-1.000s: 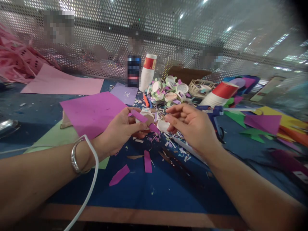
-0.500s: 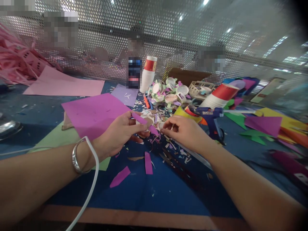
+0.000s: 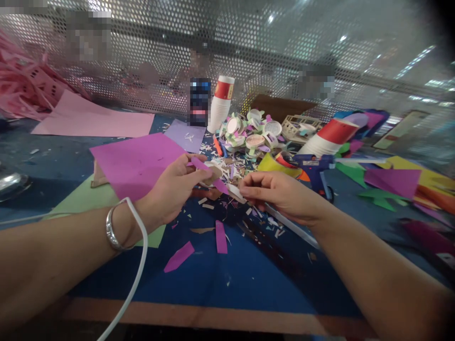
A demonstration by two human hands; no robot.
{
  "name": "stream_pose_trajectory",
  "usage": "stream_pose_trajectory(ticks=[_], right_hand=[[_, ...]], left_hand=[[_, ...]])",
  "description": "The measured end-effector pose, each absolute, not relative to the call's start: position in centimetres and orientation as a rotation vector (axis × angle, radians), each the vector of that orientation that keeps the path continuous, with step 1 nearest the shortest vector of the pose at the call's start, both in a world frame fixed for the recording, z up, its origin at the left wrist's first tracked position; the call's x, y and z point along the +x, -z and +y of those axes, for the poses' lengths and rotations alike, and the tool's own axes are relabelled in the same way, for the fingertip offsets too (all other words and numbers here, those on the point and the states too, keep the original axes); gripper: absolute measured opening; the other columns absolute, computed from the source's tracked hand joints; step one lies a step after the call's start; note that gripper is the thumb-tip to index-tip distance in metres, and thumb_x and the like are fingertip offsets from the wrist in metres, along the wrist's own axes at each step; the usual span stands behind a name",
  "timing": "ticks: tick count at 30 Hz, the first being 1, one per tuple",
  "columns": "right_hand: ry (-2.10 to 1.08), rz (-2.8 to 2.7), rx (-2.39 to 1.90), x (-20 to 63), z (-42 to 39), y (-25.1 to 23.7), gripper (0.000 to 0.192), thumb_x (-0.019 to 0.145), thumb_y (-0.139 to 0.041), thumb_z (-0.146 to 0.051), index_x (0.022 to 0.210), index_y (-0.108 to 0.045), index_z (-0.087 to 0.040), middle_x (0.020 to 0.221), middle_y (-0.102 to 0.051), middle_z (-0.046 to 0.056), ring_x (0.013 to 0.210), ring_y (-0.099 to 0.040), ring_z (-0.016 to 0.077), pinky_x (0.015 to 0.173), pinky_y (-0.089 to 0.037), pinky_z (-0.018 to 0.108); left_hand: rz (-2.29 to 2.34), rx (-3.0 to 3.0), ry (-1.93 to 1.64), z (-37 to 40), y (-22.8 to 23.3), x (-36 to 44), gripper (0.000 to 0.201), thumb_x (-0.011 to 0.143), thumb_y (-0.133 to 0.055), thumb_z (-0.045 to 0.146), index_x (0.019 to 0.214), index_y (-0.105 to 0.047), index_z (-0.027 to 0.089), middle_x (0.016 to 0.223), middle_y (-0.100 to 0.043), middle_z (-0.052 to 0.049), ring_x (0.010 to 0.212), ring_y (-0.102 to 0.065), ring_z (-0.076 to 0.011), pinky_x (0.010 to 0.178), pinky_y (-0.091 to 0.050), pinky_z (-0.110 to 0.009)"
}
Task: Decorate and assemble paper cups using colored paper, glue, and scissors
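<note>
From my remote station I read the hands as apart, each clamped on a workpiece near the centre of the frame. The left hand (image 3: 177, 182) grips a narrow magenta paper strip (image 3: 221, 185) together with a tan round piece (image 3: 214, 175); the right hand (image 3: 273, 192) pinches a white flat round piece (image 3: 235, 193) just beside the strip's lower end. I judge the strip liable to bend or slip if the left pinch loosens or the white piece presses on it. Loose paper scraps (image 3: 277, 232) on the blue surface (image 3: 199, 289) could cling to either piece. The white cable (image 3: 144, 241) crossing the left wrist could snag when the arm moves, and the right hand could knock the blue glue gun (image 3: 314, 164) at centre right if swung outward. The left fingertips are partly hidden behind the pieces. I cannot tell whether strip and white piece touch. The dark elongated object (image 3: 265, 244) below the right hand is unclear, and both forearms are cut off.
</note>
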State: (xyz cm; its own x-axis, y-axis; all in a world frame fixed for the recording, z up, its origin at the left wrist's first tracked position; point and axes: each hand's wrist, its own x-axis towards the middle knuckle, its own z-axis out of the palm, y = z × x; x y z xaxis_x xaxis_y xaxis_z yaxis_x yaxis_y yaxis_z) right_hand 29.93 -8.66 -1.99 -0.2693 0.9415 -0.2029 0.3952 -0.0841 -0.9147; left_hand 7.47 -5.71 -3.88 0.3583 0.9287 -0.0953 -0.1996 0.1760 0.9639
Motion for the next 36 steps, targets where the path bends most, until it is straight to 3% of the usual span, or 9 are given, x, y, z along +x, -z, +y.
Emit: stream_pose_trajectory(ticks=[6, 10, 14, 18, 27, 36], right_hand=[[-1.240, -1.557, -1.543, 30.7, -7.9, 2.7, 0.028, 0.088, -0.069, -0.047, 0.083, -0.063, -0.020, 0.070, -0.061, 0.001, 0.058, -0.052, 0.0109, 0.047, -0.040, 0.023], [-0.870, -1.682, -1.691, 31.0, -7.6, 3.1, 0.020, 0.093, -0.060, -0.041, 0.096, -0.066, -0.022, 0.071, -0.064, 0.003, 0.060, -0.059, 0.0164, 0.046, -0.045, 0.027], [-0.458, -1.914, -1.798, 30.9, -7.8, 3.2, 0.021, 0.096, -0.053, -0.035, 0.104, -0.069, -0.023, 0.073, -0.069, 0.003, 0.062, -0.065, 0.0198, 0.055, -0.048, 0.033], [-0.211, -2.092, -1.786, 30.5, -8.2, 3.0, 0.024, 0.095, -0.058, -0.039, 0.102, -0.069, -0.020, 0.093, -0.074, 0.008, 0.071, -0.067, 0.0215, 0.062, -0.048, 0.035], [-0.120, -2.332, -1.618, 30.3, -8.1, 3.6, 0.036, 0.088, -0.070, -0.043, 0.113, -0.067, -0.018, 0.110, -0.070, 0.011, 0.104, -0.064, 0.0307, 0.089, -0.050, 0.045], [-0.087, -1.985, -1.661, 30.1, -8.5, 2.4, 0.045, 0.084, -0.074, -0.045, 0.120, -0.067, -0.019, 0.109, -0.073, 0.010, 0.093, -0.069, 0.0277, 0.078, -0.054, 0.040]], left_hand=[[0.857, 1.064, -1.028, -5.6, 3.8, 7.5, 0.025, 0.091, -0.067, 0.017, 0.114, -0.057, 0.016, 0.105, -0.071, -0.011, 0.096, -0.071, -0.0234, 0.071, -0.061, -0.033], [0.834, 1.051, -1.020, -5.5, 3.9, 7.4, 0.024, 0.090, -0.068, 0.016, 0.112, -0.058, 0.015, 0.103, -0.072, -0.010, 0.092, -0.071, -0.0221, 0.071, -0.062, -0.033], [0.781, 1.018, -1.017, -5.5, 4.1, 7.5, 0.017, 0.090, -0.067, 0.013, 0.105, -0.059, 0.014, 0.097, -0.071, -0.008, 0.086, -0.070, -0.0193, 0.075, -0.063, -0.037], [0.754, 1.024, -0.982, -5.6, 4.1, 7.5, 0.011, 0.090, -0.068, 0.015, 0.098, -0.060, 0.014, 0.097, -0.072, -0.008, 0.083, -0.071, -0.0200, 0.081, -0.063, -0.042], [0.638, 1.045, -0.890, -5.5, 4.3, 7.3, 0.018, 0.085, -0.075, 0.016, 0.095, -0.060, 0.013, 0.093, -0.071, -0.007, 0.087, -0.071, -0.0203, 0.091, -0.057, -0.042], [0.664, 1.102, -0.868, -5.7, 4.7, 7.2, 0.043, 0.077, -0.076, 0.005, 0.113, -0.056, 0.016, 0.107, -0.069, -0.009, 0.096, -0.069, -0.0221, 0.092, -0.052, -0.043]])
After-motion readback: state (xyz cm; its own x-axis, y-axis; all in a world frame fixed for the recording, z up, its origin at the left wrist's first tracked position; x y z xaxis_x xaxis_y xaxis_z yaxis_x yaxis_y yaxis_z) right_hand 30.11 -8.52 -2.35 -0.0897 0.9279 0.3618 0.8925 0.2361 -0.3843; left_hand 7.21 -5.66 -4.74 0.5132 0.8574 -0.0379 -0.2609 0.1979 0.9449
